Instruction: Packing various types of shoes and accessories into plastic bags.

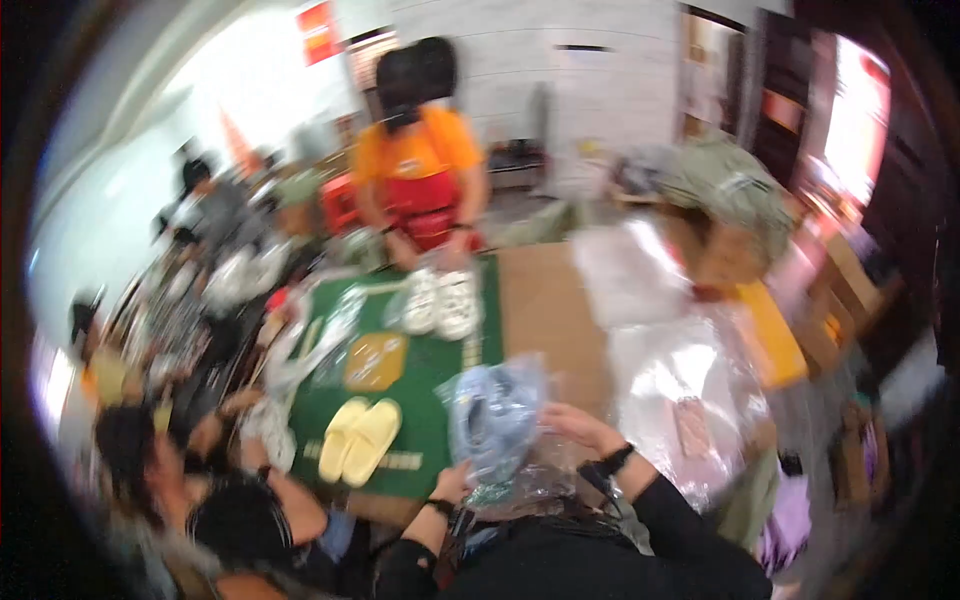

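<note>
I hold a clear plastic bag [495, 415] with a blue-grey item inside, just above the near edge of a green table mat [420, 385]. My left hand [455, 485], a dark band at its wrist, grips the bag's lower left corner. My right hand [578, 424], with a black watch on the wrist, clutches the bag's right side. The picture is blurred, so what is in the bag cannot be made out.
A pair of yellow slippers [360, 440] lies on the mat to the left. Across the table a person in an orange shirt [420, 150] holds white shoes in a clear bag [442, 302]. A person in a clear raincoat [680, 370] stands close on the right. Several people crowd the left.
</note>
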`<state>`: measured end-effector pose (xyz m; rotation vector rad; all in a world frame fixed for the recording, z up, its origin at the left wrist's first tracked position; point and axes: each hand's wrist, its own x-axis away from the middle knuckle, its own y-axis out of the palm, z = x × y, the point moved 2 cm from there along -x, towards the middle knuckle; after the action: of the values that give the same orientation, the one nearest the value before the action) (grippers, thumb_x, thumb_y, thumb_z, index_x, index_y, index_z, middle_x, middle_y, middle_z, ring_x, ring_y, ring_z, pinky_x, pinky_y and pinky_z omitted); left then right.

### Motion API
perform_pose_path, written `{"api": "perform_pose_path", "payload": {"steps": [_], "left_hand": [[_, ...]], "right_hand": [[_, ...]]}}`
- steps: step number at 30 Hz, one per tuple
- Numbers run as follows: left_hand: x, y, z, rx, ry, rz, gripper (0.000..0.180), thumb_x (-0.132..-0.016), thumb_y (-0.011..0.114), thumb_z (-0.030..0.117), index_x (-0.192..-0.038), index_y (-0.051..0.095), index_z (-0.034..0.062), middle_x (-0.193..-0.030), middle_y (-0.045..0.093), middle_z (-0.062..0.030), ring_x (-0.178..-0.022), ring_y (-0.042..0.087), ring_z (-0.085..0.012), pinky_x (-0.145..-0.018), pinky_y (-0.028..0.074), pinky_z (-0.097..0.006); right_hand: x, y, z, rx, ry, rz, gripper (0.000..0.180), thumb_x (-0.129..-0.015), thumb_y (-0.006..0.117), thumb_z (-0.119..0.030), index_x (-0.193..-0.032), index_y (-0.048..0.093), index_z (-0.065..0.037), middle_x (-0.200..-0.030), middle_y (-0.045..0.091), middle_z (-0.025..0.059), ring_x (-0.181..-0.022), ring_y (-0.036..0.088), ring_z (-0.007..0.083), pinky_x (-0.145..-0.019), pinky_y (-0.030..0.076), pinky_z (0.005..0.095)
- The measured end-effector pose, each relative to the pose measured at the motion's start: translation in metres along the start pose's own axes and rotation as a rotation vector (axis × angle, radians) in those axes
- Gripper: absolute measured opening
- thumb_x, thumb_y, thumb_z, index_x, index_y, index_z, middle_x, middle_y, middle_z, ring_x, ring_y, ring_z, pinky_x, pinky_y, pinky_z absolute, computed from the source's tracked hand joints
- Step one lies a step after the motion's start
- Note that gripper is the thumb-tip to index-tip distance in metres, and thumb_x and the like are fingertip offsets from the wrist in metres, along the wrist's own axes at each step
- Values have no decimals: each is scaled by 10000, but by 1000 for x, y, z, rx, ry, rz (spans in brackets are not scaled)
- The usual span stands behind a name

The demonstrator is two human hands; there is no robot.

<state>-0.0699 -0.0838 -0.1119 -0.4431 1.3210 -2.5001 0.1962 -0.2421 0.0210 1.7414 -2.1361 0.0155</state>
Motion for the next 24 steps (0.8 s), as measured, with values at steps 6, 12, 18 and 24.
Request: {"api": "perform_pose_path", "payload": {"steps": [6,12,18,24], "left_hand": [[0,-20,-23,1738,-658,50,283,-812,558,217,-1050,506,73,-908,599,-124,-945,564,-293,-740,458,-431],[-13,-130,81,1813,-413,61,245,-873,491,184,-1066,497,33,-1052,549,-131,-1048,500,-290,-825,428,-409],[-35,-117,92,1856,19,-15,202,-866,494,109,-1029,499,-11,-1147,518,-136,-1097,488,-279,-940,392,-374],[-34,-102,122,1804,-116,-167,97,-845,505,44,-813,561,-28,-1024,588,-158,-1094,498,-295,-947,389,-348]], "right_hand": [[-23,26,-26,-306,-114,-79,272,-909,462,-205,-1149,456,-77,-1097,531,10,-990,502,139,-859,415,321],[-34,-17,-13,-856,-421,56,290,-924,431,-272,-1164,406,-110,-1161,481,39,-1070,488,214,-912,418,385],[-4,50,-25,-637,-428,571,423,-913,426,-377,-1213,386,-81,-1182,470,77,-1069,469,202,-903,409,389],[32,82,3,-671,-61,718,676,-837,477,-533,-1307,322,-72,-1296,400,137,-1121,455,261,-889,413,414]]}}
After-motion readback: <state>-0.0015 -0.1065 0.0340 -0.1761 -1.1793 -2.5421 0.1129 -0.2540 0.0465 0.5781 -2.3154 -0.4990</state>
